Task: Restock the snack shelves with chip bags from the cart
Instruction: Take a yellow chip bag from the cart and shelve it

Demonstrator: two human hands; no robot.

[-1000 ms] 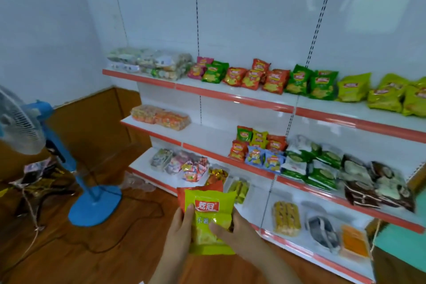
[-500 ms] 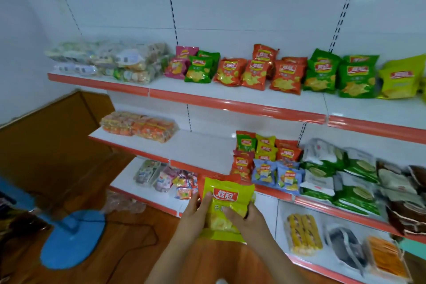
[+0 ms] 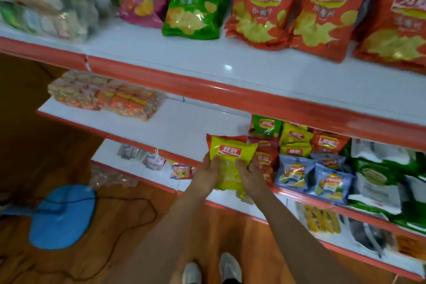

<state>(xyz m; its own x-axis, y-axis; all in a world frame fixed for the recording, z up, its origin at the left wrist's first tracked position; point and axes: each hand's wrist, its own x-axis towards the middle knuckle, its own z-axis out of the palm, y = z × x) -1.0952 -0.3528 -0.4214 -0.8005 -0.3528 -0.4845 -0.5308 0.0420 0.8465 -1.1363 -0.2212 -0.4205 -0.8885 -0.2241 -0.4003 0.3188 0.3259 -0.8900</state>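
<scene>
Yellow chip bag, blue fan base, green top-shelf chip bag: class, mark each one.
yellow chip bag (image 3: 231, 153): head view, red logo.
blue fan base (image 3: 62, 217): head view, disc middle.
green chip bag (image 3: 192, 4): head view, front panel.

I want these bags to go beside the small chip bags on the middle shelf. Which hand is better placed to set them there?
The right hand, probably. Both hands grip the yellow bag, with an orange bag behind it, but the right one lies next to the small chip bags; the left hand is on the far side.
</scene>
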